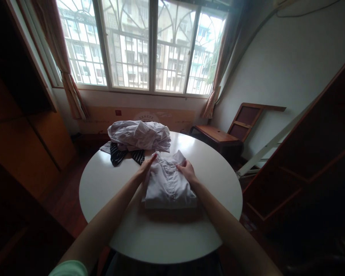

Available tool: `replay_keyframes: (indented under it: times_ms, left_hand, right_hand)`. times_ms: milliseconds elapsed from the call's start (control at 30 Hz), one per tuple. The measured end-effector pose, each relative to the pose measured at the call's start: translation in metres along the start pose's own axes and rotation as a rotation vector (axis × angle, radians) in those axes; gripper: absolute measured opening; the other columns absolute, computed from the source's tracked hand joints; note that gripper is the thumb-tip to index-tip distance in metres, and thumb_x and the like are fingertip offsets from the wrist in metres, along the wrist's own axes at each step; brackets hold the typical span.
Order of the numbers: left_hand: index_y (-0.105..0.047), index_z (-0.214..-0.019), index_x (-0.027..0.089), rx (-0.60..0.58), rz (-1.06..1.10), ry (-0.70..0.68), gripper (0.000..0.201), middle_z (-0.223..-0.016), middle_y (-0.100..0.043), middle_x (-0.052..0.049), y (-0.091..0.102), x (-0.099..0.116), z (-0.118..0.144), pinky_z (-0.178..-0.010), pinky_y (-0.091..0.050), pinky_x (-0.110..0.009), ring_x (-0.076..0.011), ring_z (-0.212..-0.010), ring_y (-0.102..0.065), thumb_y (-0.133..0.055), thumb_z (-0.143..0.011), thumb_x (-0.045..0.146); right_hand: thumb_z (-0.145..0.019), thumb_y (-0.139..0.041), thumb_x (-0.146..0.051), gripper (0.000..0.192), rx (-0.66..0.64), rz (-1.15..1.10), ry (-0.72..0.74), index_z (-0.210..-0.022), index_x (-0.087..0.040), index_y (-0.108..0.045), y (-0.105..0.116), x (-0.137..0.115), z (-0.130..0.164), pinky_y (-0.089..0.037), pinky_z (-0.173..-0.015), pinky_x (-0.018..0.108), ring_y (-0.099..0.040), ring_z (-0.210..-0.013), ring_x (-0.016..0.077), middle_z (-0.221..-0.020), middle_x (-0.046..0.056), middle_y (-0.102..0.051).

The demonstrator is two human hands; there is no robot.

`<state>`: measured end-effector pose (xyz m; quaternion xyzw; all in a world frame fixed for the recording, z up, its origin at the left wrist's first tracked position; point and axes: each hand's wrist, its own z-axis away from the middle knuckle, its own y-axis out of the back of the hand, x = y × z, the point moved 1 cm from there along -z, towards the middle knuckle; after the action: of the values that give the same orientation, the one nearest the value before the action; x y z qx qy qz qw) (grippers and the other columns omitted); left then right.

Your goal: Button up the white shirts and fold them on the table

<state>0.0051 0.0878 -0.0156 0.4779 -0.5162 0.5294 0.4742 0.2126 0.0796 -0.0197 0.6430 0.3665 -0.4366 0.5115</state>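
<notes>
A white button-up shirt (169,184), folded into a rough rectangle, lies on the round white table (103,195) with its collar at the far end and its button strip facing up. My left hand (147,165) grips the shirt's far left edge beside the collar. On the other side, my right hand (187,171) pinches the cloth just below the collar's right point. Both hands are closed on the fabric; some fingertips are hidden by the cloth.
Behind the shirt sits a heap of crumpled white clothes (139,134). Dark striped ties (117,155) stick out beneath it. A wooden chair (215,134) stands past the table's far right, and a barred window (129,50) spans the back wall.
</notes>
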Motion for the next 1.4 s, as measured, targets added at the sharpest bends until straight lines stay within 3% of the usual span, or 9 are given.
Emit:
replay_keyframes:
  times_ms: [200,333,467,600,700,833,967,1100,1400]
  left_hand:
    - [-0.059,-0.063,0.015,0.102,-0.252,-0.160,0.008,-0.065,-0.060,-0.002,0.005,-0.014,-0.012,-0.070,-0.040,-0.026,-0.0179,-0.072,-0.054,-0.064,-0.060,0.020]
    - [-0.061,-0.074,0.014,-0.005,-0.186,-0.160,0.016,-0.073,-0.061,-0.002,0.007,-0.016,-0.004,-0.069,-0.040,-0.024,-0.0147,-0.070,-0.053,-0.060,-0.059,0.018]
    - [-0.061,-0.080,0.012,-0.115,-0.055,-0.121,0.026,-0.070,-0.060,-0.002,0.007,-0.014,0.006,-0.060,-0.039,-0.023,-0.0122,-0.061,-0.051,-0.059,-0.057,0.023]
    - [-0.059,-0.072,0.014,-0.015,-0.007,-0.196,0.024,-0.065,-0.057,0.001,0.007,0.000,0.012,-0.060,-0.039,-0.023,-0.0117,-0.060,-0.050,-0.064,-0.055,0.031]
    - [-0.059,-0.069,0.015,0.044,-0.062,-0.262,0.025,-0.067,-0.058,0.001,0.011,0.010,0.012,-0.065,-0.040,-0.024,-0.0131,-0.066,-0.052,-0.066,-0.056,0.035]
    - [-0.058,-0.067,0.016,0.135,-0.304,-0.315,0.024,-0.071,-0.057,-0.001,0.018,0.013,0.010,-0.067,-0.040,-0.026,-0.0151,-0.069,-0.052,-0.065,-0.055,0.036]
    - [-0.054,-0.068,0.017,0.091,-0.500,-0.322,0.022,-0.070,-0.052,-0.001,0.016,0.013,0.011,-0.065,-0.040,-0.028,-0.0166,-0.068,-0.050,-0.057,-0.061,0.037]
    - [-0.051,-0.068,0.018,0.110,-0.573,-0.312,0.033,-0.075,-0.050,-0.002,0.006,0.019,0.019,-0.070,-0.038,-0.031,-0.0189,-0.075,-0.048,-0.050,-0.070,0.051]
    - [-0.049,-0.078,0.017,0.248,-0.564,-0.198,0.052,-0.088,-0.045,-0.005,-0.012,0.027,0.035,-0.082,-0.037,-0.035,-0.0237,-0.089,-0.047,-0.054,-0.062,0.067]
  right_hand:
    - [-0.066,-0.063,-0.036,0.030,-0.040,0.144,0.074,-0.089,-0.019,-0.053,0.004,0.009,-0.006,-0.043,-0.077,0.032,-0.057,-0.083,0.0201,-0.089,0.005,-0.063]
    - [-0.065,-0.061,-0.036,0.025,-0.024,0.141,0.062,-0.081,-0.018,-0.055,0.010,0.009,-0.004,-0.043,-0.072,0.032,-0.056,-0.077,0.0198,-0.084,0.005,-0.063]
    - [-0.056,-0.066,-0.032,0.027,-0.072,-0.098,0.021,-0.076,-0.015,-0.059,0.016,0.009,0.000,-0.043,-0.065,0.031,-0.057,-0.068,0.0189,-0.073,0.003,-0.063]
    - [-0.054,-0.065,-0.027,0.022,-0.118,-0.421,0.099,-0.072,-0.016,-0.061,0.026,0.000,0.003,-0.043,-0.065,0.029,-0.056,-0.065,0.0164,-0.066,0.000,-0.063]
    - [-0.057,-0.064,-0.030,0.014,-0.082,-0.466,0.220,-0.062,-0.018,-0.059,0.032,-0.006,0.004,-0.043,-0.072,0.030,-0.056,-0.072,0.0168,-0.072,0.001,-0.064]
    - [-0.057,-0.063,-0.035,0.018,-0.053,-0.373,0.245,-0.057,-0.018,-0.057,0.033,-0.010,0.003,-0.043,-0.073,0.031,-0.056,-0.074,0.0184,-0.074,0.002,-0.064]
    - [-0.070,-0.049,-0.046,0.029,-0.090,-0.264,0.222,-0.070,-0.019,-0.058,0.033,-0.013,0.008,-0.042,-0.068,0.030,-0.055,-0.071,0.0181,-0.072,0.001,-0.063]
    - [-0.071,-0.053,-0.053,0.034,-0.036,-0.105,0.232,-0.074,-0.019,-0.055,0.032,-0.021,0.018,-0.040,-0.062,0.028,-0.052,-0.066,0.0162,-0.071,0.000,-0.059]
    - [-0.063,-0.056,-0.028,0.020,0.141,0.127,0.391,-0.079,-0.019,-0.049,0.017,-0.031,0.032,-0.044,-0.073,0.035,-0.054,-0.080,0.0206,-0.089,0.007,-0.058]
